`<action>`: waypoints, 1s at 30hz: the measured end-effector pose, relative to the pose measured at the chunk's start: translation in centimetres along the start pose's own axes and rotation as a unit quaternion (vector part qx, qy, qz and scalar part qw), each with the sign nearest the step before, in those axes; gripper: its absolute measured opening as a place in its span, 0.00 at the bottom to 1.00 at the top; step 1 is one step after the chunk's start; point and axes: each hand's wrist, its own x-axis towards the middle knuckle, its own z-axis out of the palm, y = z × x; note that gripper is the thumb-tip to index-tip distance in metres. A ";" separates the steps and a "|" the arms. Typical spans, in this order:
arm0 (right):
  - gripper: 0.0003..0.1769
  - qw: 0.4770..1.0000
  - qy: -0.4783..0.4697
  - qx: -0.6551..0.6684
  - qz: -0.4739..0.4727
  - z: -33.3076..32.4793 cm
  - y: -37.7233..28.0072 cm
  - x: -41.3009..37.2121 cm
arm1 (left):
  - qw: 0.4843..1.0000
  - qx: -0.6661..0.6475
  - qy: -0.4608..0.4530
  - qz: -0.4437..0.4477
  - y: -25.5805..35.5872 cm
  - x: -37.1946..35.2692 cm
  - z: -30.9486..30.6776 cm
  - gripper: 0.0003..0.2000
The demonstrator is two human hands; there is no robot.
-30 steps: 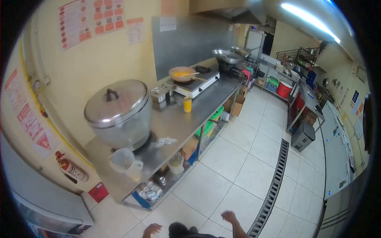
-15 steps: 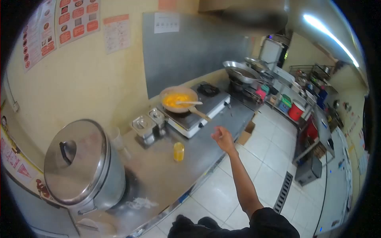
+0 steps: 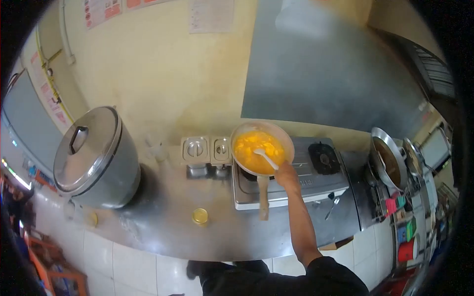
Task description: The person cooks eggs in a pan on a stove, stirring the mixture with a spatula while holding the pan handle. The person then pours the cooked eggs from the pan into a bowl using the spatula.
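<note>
My right hand (image 3: 287, 177) is closed around the handle end of a white spatula (image 3: 267, 158). The spatula's head dips into yellow-orange food in liquid, inside a light-coloured frying pan (image 3: 289, 140). This pan sits on the left burner of a two-burner gas stove (image 3: 296, 190), its handle (image 3: 263, 197) pointing toward me. My left hand is out of view.
Two lidded steel containers (image 3: 196, 149) stand left of the stove. A small jar with a yellow top (image 3: 200, 216) is on the steel counter (image 3: 232, 241). A large lidded pot (image 3: 106, 163) stands far left, a wok (image 3: 382, 148) far right. A spoon (image 3: 332, 208) lies by the stove.
My right hand has moved from above the counter's front edge to the pan and taken hold of the spatula. The view has turned to face the stove and wall more squarely.
</note>
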 end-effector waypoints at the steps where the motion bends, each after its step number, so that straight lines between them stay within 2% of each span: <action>1: 0.26 0.999 -0.040 -0.030 -0.013 -1.1 -0.2 1.0 | 0.996 0.066 -0.043 -0.043 -1.5 4.7 1.4 0.26; 2: 0.24 0.995 -0.079 -0.062 -0.026 -2.3 -0.5 1.9 | 0.984 0.131 -0.088 -0.087 -2.8 9.2 3.2 0.29; 3: 0.24 0.987 -0.111 -0.090 -0.069 -3.5 -0.8 3.1 | 0.976 0.071 -0.162 -0.124 -2.2 13.8 3.7 0.27; 4: 0.25 0.976 -0.144 -0.119 -0.110 -4.3 -1.2 4.3 | 0.983 0.120 -0.111 -0.083 -0.6 11.1 7.2 0.26; 5: 0.23 0.976 -0.158 -0.103 -0.110 -3.6 -0.9 6.3 | 0.982 0.173 -0.056 -0.047 3.2 4.0 13.2 0.27; 6: 0.22 0.976 -0.168 -0.086 -0.108 -2.8 -0.6 8.0 | 0.962 0.272 0.010 0.009 6.2 2.3 16.9 0.27; 7: 0.22 0.975 -0.173 -0.088 -0.111 -3.6 -0.7 8.1 | 0.924 0.377 0.016 0.061 7.2 7.6 16.7 0.34; 8: 0.20 0.972 -0.165 -0.118 -0.119 -5.2 -1.2 7.9 | 0.847 0.473 0.092 0.222 11.4 2.4 21.1 0.29; 9: 0.18 0.969 -0.153 -0.148 -0.128 -6.7 -1.6 7.9 | 0.814 0.444 0.162 0.338 15.2 -4.0 26.1 0.30; 10: 0.18 0.968 -0.150 -0.152 -0.132 -8.1 -1.6 8.3 | 0.822 0.377 0.164 0.395 18.5 -8.4 30.0 0.27; 12: 0.17 0.953 -0.072 -0.204 -0.213 -10.2 -1.2 8.7 | 0.807 0.303 0.131 0.489 23.0 -10.8 35.1 0.25; 13: 0.17 0.953 -0.075 -0.202 -0.212 -11.7 -1.4 8.3 | 0.796 0.254 0.108 0.539 24.4 -10.6 36.8 0.25; 15: 0.11 0.931 -0.090 -0.260 -0.242 -15.1 -2.7 7.8 | 0.830 0.173 0.030 0.529 26.9 -11.9 40.4 0.26; 16: 0.11 0.933 -0.097 -0.257 -0.232 -15.6 -2.9 7.8 | 0.832 0.175 0.001 0.526 27.7 -11.5 41.6 0.27; 18: 0.10 0.894 -0.074 -0.319 -0.305 -16.1 -2.9 8.1 | 0.838 0.180 -0.041 0.514 28.8 -11.3 43.5 0.27; 20: 0.09 0.879 -0.063 -0.350 -0.318 -14.2 -2.1 9.8 | 0.884 0.137 -0.107 0.434 29.3 -12.3 45.9 0.27; 22: 0.09 0.841 -0.022 -0.386 -0.378 -11.8 -1.2 11.6 | 0.893 0.117 -0.138 0.412 29.6 -12.1 47.5 0.26; 23: 0.09 0.838 -0.025 -0.392 -0.379 -11.4 -0.7 11.9 | 0.900 0.103 -0.158 0.393 29.6 -11.9 47.9 0.25; 24: 0.08 0.824 -0.035 -0.398 -0.403 -11.2 -0.5 12.0 | 0.901 0.098 -0.162 0.390 29.6 -11.5 48.2 0.25; 26: 0.07 0.805 -0.048 -0.408 -0.429 -11.3 -0.6 12.2 | 0.879 0.043 -0.239 0.410 29.4 -10.4 48.6 0.24; 30: 0.07 0.790 -0.121 -0.456 -0.392 -13.3 -1.0 12.4 | 0.876 0.000 -0.223 0.427 28.8 -9.6 48.9 0.24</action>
